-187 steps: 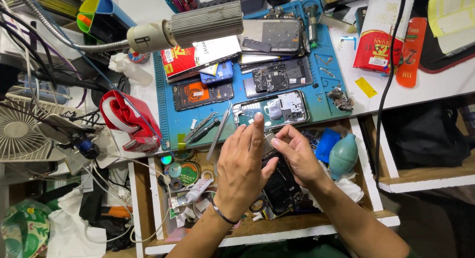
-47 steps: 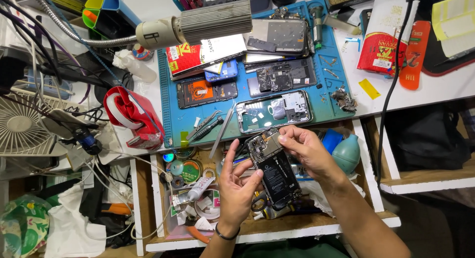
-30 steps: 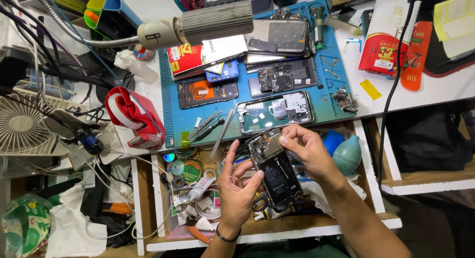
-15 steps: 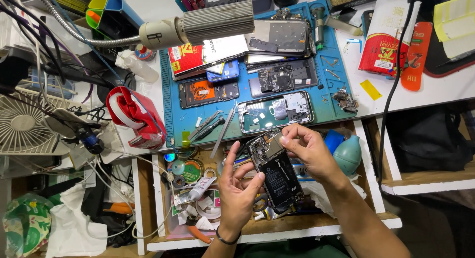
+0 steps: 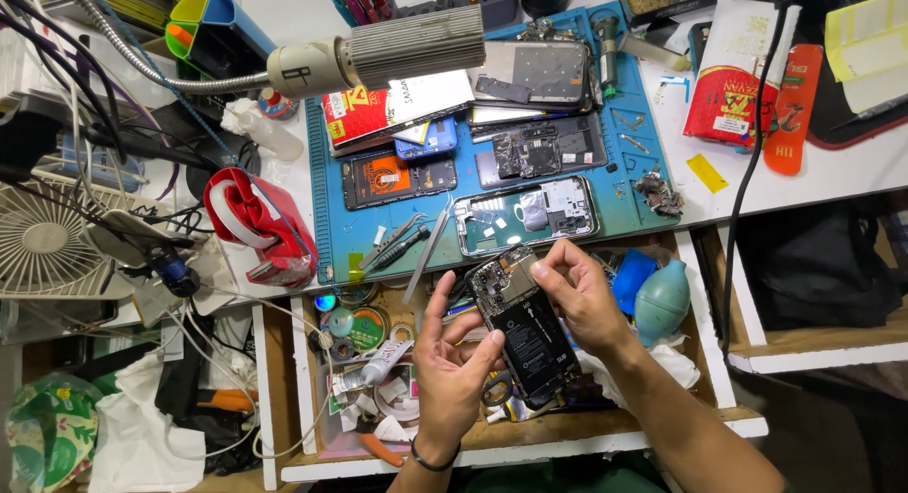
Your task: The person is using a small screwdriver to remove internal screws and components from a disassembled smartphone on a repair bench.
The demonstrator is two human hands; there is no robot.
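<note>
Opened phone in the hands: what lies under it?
Under the opened phone is an open drawer cluttered with a teal air blower, white tissue and tape rolls. Both the phone and the hands cover whatever lies directly below.

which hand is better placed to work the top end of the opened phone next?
Right, probably. The right hand already has fingertips at the top end of the opened phone; the left hand supports its side lower down.

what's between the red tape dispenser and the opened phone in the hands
In the head view, between the red tape dispenser and the opened phone lie tweezers on the blue mat's edge.
</note>
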